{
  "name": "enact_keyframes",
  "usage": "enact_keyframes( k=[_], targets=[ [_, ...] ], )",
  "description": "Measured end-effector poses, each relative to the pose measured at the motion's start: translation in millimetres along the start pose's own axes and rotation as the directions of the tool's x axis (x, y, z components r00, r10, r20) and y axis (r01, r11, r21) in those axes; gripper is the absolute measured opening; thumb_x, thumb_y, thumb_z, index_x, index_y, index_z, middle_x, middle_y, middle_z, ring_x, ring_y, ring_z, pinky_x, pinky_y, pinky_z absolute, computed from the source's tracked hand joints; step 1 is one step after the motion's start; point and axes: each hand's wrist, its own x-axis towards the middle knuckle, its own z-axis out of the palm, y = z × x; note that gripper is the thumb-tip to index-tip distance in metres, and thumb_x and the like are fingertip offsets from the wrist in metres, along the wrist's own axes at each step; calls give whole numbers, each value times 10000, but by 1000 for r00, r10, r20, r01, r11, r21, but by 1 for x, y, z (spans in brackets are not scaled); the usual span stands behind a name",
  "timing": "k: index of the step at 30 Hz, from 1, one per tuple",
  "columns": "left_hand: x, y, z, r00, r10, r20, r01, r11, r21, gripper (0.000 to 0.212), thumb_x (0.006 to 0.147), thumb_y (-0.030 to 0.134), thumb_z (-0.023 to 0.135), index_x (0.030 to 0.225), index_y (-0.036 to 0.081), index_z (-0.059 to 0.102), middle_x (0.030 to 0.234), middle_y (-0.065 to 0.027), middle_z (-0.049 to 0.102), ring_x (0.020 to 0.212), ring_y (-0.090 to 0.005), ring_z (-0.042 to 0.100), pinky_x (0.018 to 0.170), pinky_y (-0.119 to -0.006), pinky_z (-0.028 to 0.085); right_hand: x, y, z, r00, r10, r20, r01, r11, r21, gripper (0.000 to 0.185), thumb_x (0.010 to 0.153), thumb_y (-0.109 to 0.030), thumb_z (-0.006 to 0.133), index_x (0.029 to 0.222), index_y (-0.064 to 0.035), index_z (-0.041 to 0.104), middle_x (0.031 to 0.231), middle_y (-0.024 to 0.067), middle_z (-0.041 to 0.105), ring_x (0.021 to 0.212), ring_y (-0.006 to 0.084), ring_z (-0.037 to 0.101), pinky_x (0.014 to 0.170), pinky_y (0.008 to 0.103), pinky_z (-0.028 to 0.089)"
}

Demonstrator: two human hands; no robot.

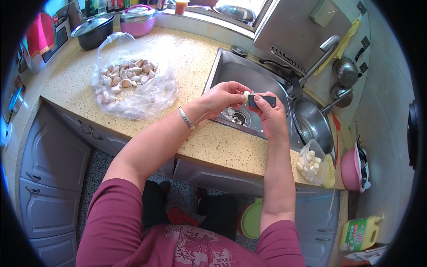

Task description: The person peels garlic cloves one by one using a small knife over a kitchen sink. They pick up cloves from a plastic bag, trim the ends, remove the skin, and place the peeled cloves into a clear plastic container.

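My left hand [224, 96] pinches a pale garlic clove [246, 96] over the near half of the steel sink [230, 66]. Close against the clove, my right hand [274, 116] grips a small dark rectangular tool [262, 101], its exact kind unclear. Garlic skins [229, 114] lie beside the drain [243, 116] below. To the left, unpeeled garlic cloves [128, 73] sit in an open clear plastic bag [146, 103] on the speckled counter. Peeled cloves [309, 163] fill part of a clear plastic container [321, 152] right of my right forearm.
A steel basin [310, 116] leans in the sink's right side, under the faucet [320, 61]. A black lidded pot [95, 35] and a pink container [137, 21] stand at the back left. Yellow cloth [329, 172] lies by the clove container. A green lid [251, 220] shows below the counter.
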Motion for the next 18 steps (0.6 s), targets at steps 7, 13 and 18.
enact_keyframes(
  k=[7, 13, 18],
  targets=[
    [-1, -2, -3, 999, -24, 35, 25, 999, -27, 268, 956, 129, 673, 1185, -5, 631, 986, -31, 647, 820, -82, 581, 749, -226, 497, 1, 4, -7, 1000, -22, -12, 23, 998, 55, 69, 920, -69, 675, 897, -62, 610, 919, 77, 682, 837, 176, 689, 787, 351, 622],
    [-1, 2, -1, 994, -48, 99, 59, 992, -111, 339, 976, 106, 637, 1288, -18, 592, 1008, -35, 646, 860, -84, 592, 807, -247, 526, 2, 4, -8, 999, -29, -17, 29, 999, 39, 79, 923, -65, 669, 896, -70, 595, 903, 75, 681, 820, 180, 697, 776, 344, 625],
    [-2, 3, 2, 992, -61, 106, 74, 989, -127, 394, 982, 108, 629, 1346, -21, 554, 1068, -48, 643, 891, -100, 605, 837, -263, 537, 2, 2, -4, 1000, -25, -17, 25, 999, 30, 81, 925, -58, 665, 893, -68, 590, 891, 76, 681, 817, 180, 699, 763, 336, 621]
  ],
)
